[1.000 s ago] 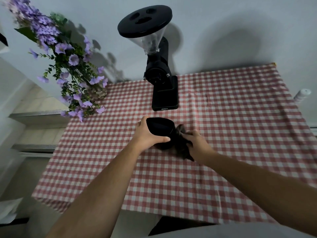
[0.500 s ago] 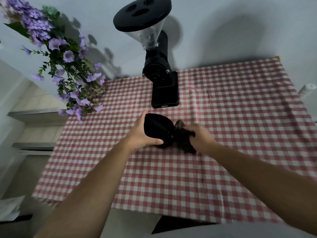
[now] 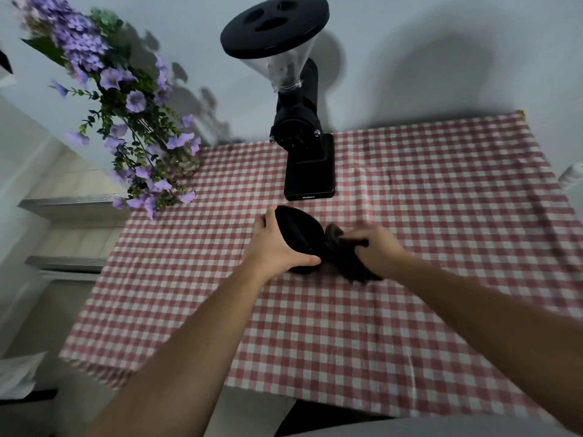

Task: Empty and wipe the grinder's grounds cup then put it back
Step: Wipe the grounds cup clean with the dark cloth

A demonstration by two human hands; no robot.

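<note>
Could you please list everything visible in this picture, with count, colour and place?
grinder: one, black with a clear hopper, far middle of the table
grounds cup: one, black, held in front of the grinder
cloth: one, dark, against the cup's right side
tablecloth: one, red and white check, covering the table
flowers: one bunch, purple with green leaves, far left corner
white object: one, right edge, partly cut off
left hand: one, gripping the cup
right hand: one, clutching the cloth
</note>
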